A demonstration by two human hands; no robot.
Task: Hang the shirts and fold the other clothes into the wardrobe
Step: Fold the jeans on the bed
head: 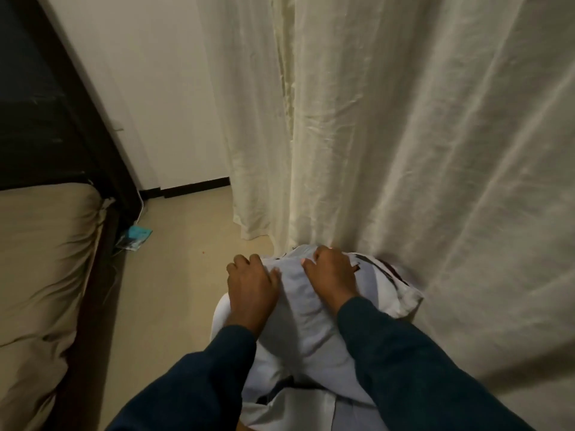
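Two hands, left hand (249, 283) and right hand (331, 273), clutching soft, light bundled clothes (298, 312) lower centre; best gripped underneath.

My curtain (404, 135): cream cloth, matt, crinkled. Garment (298, 306) I hold: soft pale cloth. Floor (174, 259): smooth, matt.

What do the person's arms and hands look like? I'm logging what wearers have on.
Both arms are in long, dark navy sleeves of soft fabric, ending at the wrists. The left hand and right hand are bare: no gloves, rings or watch visible.
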